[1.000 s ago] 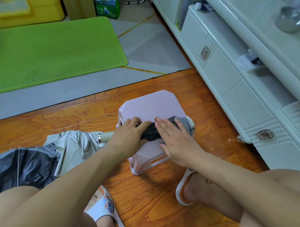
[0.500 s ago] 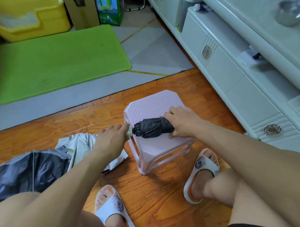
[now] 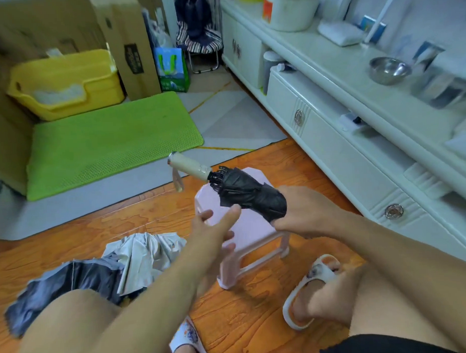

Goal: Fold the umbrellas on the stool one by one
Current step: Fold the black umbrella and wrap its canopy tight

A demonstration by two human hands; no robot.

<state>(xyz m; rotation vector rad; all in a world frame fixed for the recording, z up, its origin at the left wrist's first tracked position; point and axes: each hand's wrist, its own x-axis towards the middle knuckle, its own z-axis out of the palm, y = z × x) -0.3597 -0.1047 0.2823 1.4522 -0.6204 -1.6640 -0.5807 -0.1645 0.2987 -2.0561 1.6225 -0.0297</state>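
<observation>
The right hand (image 3: 304,213) has a closed grip round the canopy end of the folded black umbrella (image 3: 249,193) and holds it in the air above the pink stool (image 3: 244,236), w/ the cream handle (image 3: 188,166) pointing up and to the left, a strap hanging from it. The umbrella touches nothing else. The left hand (image 3: 215,227) is just beside the lower edge of the black fabric, grip open, fingers straight and spread, holding nothing; if the fingertip touches the fabric I cannot tell. On the wooden floor left of the stool lies a second umbrella (image 3: 105,268), silver and dark, not folded, partly hidden by the left arm and knee. Behind: green mat (image 3: 106,143), yellow bin (image 3: 65,84). On the right a white cabinet (image 3: 344,151), w/ a metal bowl (image 3: 389,69) on top.
</observation>
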